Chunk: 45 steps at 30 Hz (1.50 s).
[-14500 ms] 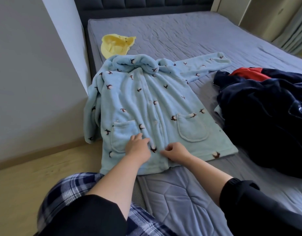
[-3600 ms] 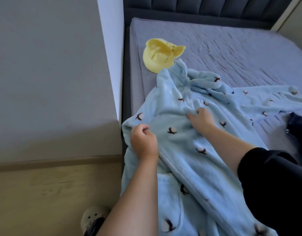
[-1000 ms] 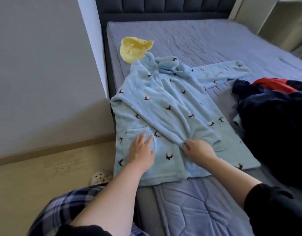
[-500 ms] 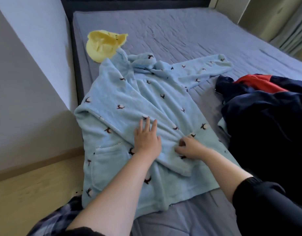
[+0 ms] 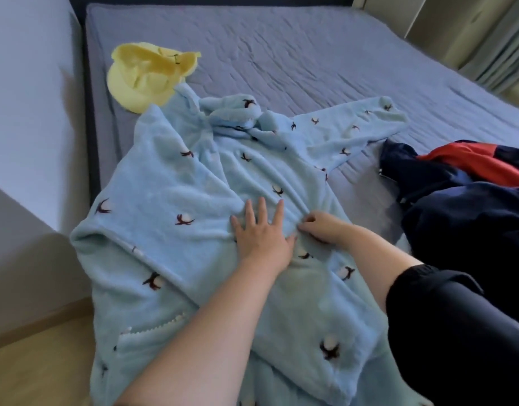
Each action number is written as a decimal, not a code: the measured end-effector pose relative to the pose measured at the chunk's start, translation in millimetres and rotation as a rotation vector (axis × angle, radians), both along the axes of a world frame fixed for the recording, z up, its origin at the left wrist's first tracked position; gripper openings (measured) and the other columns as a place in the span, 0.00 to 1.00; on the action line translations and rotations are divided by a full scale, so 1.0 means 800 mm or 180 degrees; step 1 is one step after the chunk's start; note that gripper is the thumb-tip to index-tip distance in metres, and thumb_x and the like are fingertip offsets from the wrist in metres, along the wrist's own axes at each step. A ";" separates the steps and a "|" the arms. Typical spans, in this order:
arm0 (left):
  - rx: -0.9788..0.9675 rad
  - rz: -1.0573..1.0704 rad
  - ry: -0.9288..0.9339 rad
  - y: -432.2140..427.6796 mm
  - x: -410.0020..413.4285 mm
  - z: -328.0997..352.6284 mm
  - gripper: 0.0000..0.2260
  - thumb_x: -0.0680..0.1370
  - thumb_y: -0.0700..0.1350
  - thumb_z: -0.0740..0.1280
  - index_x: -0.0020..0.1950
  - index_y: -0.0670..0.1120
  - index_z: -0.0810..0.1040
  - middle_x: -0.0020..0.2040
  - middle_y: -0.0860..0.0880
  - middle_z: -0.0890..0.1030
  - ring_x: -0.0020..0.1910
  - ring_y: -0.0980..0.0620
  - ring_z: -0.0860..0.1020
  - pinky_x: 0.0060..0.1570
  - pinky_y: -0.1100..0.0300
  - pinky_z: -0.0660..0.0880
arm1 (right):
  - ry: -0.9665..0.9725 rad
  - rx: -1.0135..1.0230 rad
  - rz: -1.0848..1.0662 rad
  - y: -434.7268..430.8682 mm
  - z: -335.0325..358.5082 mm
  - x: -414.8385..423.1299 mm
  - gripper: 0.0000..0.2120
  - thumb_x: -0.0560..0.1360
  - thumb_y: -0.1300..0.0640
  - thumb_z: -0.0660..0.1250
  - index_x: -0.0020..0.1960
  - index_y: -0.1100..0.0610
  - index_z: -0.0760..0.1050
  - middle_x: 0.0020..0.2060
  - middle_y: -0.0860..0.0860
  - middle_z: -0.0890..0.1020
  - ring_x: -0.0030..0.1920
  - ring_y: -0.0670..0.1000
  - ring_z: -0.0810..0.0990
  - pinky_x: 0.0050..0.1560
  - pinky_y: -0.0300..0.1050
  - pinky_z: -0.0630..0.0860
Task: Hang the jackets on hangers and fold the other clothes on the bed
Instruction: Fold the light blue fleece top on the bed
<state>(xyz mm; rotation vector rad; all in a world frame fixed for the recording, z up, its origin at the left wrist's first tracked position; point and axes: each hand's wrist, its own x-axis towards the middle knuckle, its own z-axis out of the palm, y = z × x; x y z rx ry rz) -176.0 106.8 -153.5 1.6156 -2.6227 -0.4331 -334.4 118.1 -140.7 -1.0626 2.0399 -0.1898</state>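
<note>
Grey bed (image 5: 281, 54), with blue fleece top (image 5: 170, 206) spread across near edge. Left hand (image 5: 261, 238) flat, fingers (image 5: 263, 210) straight, pressing mid-front; right hand (image 5: 322, 227) pinching a fold just beside. Soft, thick, light, probably springy: best held at shoulders and hem.

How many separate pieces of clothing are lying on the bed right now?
3 visible: the light blue fleece top spread in the middle, a yellow garment just beyond its collar, and a navy-and-red heap on the right, which may hide more pieces.
</note>
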 end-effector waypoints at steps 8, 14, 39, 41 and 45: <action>-0.0127 0.0017 -0.0212 -0.002 -0.017 -0.062 0.38 0.74 0.70 0.49 0.77 0.56 0.37 0.78 0.46 0.38 0.75 0.43 0.35 0.66 0.34 0.33 | -0.1071 -0.1414 -0.2581 -0.047 -0.014 -0.086 0.05 0.75 0.64 0.61 0.42 0.61 0.74 0.28 0.55 0.77 0.24 0.51 0.74 0.24 0.40 0.73; -0.0046 -0.0024 -0.0209 -0.008 -0.020 -0.068 0.38 0.74 0.70 0.49 0.77 0.56 0.36 0.78 0.47 0.36 0.75 0.43 0.33 0.64 0.34 0.29 | -0.2423 -0.1616 -0.3150 -0.088 -0.028 -0.117 0.09 0.78 0.53 0.63 0.42 0.57 0.71 0.28 0.50 0.68 0.25 0.47 0.64 0.28 0.40 0.64; 0.0115 -0.0068 -0.0121 -0.014 -0.016 -0.076 0.38 0.73 0.70 0.49 0.77 0.58 0.37 0.78 0.50 0.35 0.75 0.47 0.32 0.59 0.43 0.20 | -0.3168 -0.1927 -0.3851 -0.083 0.017 -0.120 0.19 0.75 0.56 0.68 0.64 0.57 0.71 0.57 0.57 0.79 0.53 0.59 0.80 0.57 0.57 0.76; 0.0191 -0.0074 -0.0008 -0.016 -0.016 -0.079 0.38 0.73 0.70 0.51 0.77 0.59 0.38 0.78 0.50 0.36 0.75 0.48 0.32 0.64 0.41 0.24 | -0.2648 -0.2479 -0.3995 -0.099 0.043 -0.130 0.19 0.73 0.60 0.67 0.63 0.58 0.70 0.53 0.57 0.80 0.48 0.58 0.81 0.51 0.55 0.79; 0.0610 -0.0098 0.0162 -0.032 -0.009 -0.066 0.37 0.73 0.68 0.57 0.76 0.63 0.43 0.78 0.53 0.38 0.76 0.51 0.36 0.69 0.44 0.31 | -0.1894 -0.2929 -0.3257 -0.131 0.128 -0.153 0.09 0.75 0.60 0.63 0.55 0.57 0.69 0.42 0.51 0.74 0.44 0.52 0.76 0.42 0.42 0.76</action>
